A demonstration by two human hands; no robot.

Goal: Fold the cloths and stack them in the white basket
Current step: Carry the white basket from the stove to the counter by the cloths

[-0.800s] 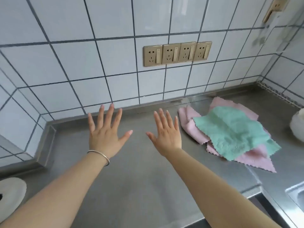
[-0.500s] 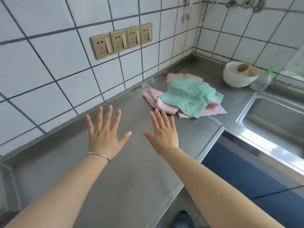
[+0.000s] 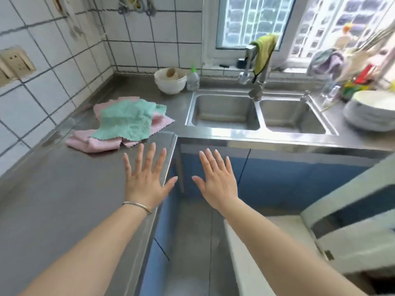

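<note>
Head view: the steel table (image 3: 53, 195) carries a loose heap of cloths beside the tiled wall, left of the double sink (image 3: 256, 114). No white basket can be identified with certainty here. The pink cloths (image 3: 94, 143) lie lowest, crumpled and partly doubled over. The green cloth (image 3: 126, 122) lies on top, spread almost flat, with a fluffy pile and zigzag-cut edges. Expect all of them to be light, soft and limp, with no stiffness and no fragility; the pile should grip well against skin. Take hold at two adjacent corners of the green cloth and lift it clear first. The left hand (image 3: 145, 182) hovers over the table edge, near the heap, fingers spread wide, holding nothing. The right hand (image 3: 218, 180) hangs past the edge, likewise spread and empty.
</note>
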